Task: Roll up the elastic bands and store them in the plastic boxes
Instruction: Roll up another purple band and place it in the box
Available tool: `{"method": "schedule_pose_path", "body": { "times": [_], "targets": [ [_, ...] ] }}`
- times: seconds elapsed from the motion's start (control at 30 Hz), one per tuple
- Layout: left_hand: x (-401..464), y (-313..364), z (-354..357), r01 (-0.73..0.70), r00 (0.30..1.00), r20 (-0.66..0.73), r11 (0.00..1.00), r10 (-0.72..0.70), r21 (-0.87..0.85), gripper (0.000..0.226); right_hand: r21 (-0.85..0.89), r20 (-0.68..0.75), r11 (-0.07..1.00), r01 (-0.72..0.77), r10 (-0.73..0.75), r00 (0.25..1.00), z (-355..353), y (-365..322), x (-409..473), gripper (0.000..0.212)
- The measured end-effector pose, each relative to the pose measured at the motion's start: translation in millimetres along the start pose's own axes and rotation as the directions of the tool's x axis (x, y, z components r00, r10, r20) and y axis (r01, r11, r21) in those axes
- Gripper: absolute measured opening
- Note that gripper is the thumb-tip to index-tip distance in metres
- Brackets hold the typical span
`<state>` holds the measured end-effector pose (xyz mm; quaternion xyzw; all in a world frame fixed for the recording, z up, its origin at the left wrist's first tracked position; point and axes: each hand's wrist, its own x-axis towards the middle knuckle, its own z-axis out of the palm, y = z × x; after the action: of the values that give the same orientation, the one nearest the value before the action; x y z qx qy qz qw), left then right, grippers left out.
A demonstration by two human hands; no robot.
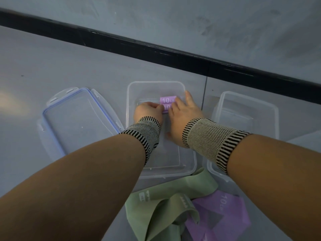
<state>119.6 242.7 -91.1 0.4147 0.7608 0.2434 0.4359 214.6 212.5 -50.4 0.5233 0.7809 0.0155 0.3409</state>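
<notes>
A clear plastic box [156, 84] stands on the floor in the middle. Two rolled purple bands lie inside near its far right corner: one roll marked "10 LB" [167, 100] lies free, and a second purple roll [167, 107] sits just nearer. My left hand [148, 111] and my right hand [184, 113] are both inside the box and pinch the nearer roll from either side. Loose green bands [166, 197] and a loose purple band [218, 214] lie in a heap on the floor below the box.
A clear lid with a blue seal [78, 119] lies left of the box. A second clear box [246, 112] stands at the right, with another clear container [213, 171] under my right forearm. A black skirting strip [156, 47] runs along the wall beyond.
</notes>
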Motion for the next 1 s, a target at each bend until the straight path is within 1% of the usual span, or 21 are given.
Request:
{"method": "schedule_pose_path", "body": {
  "times": [0.17,0.3,0.37,0.43,0.53,0.57,0.6,0.67,0.7,0.73,0.77,0.83,0.93,1.0],
  "targets": [
    [-2,-1,-1,-0.151,0.988,0.014,0.980,0.151,0.126,0.013,0.085,0.004,0.996,-0.002,0.002,1.000,0,5,-5,0.070],
    [-4,1,-3,-0.295,0.956,0.082,0.908,0.283,0.299,0.021,0.116,-0.007,0.993,0.004,-0.003,1.000,-1,5,-7,0.066],
    [-3,2,-6,-0.315,0.949,0.096,0.888,0.300,0.334,0.023,0.136,-0.026,0.991,0.009,-0.006,1.000,0,5,-8,0.063],
    [-3,1,-8,-0.317,0.948,0.100,0.889,0.302,0.329,0.026,0.146,-0.044,0.989,0.009,-0.003,0.999,2,6,-8,0.062],
    [-3,-1,-13,-0.343,0.938,0.171,0.883,0.302,0.321,0.030,0.154,-0.034,0.988,0.010,-0.005,0.999,2,5,-7,0.062],
    [-2,-3,-14,-0.383,0.921,0.218,0.849,0.322,0.363,0.032,0.153,-0.032,0.988,0.013,-0.009,0.999,2,5,-6,0.063],
    [0,-4,-15,-0.440,0.896,0.283,0.783,0.344,0.441,0.035,0.152,-0.036,0.988,0.017,-0.012,0.999,2,5,-6,0.064],
    [3,-5,-19,-0.549,0.835,0.434,0.560,0.339,0.620,0.050,0.158,-0.051,0.987,0.019,-0.011,0.999,4,6,-6,0.070],
    [5,-5,-22,-0.577,0.816,0.487,0.471,0.310,0.667,0.060,0.160,-0.054,0.987,0.017,-0.008,0.999,5,6,-7,0.077],
    [5,-3,-25,-0.586,0.809,0.519,0.433,0.274,0.685,0.071,0.160,-0.051,0.987,0.014,-0.006,0.999,6,6,-7,0.084],
    [6,-2,-28,-0.589,0.806,0.536,0.433,0.250,0.683,0.079,0.166,-0.050,0.986,0.011,-0.003,0.999,6,6,-8,0.089],
    [7,-1,-29,-0.592,0.799,0.554,0.463,0.232,0.660,0.086,0.226,-0.092,0.974,0.013,0.008,0.996,6,5,-11,0.093],
    [4,-4,-27,-0.581,0.807,0.540,0.485,0.239,0.654,0.083,0.414,-0.192,0.910,0.012,0.075,0.979,7,8,-18,0.091],
    [1,-4,-28,-0.556,0.824,0.516,0.509,0.234,0.656,0.077,0.574,-0.177,0.818,-0.034,0.165,0.970,12,12,-25,0.093]
  ]
}}
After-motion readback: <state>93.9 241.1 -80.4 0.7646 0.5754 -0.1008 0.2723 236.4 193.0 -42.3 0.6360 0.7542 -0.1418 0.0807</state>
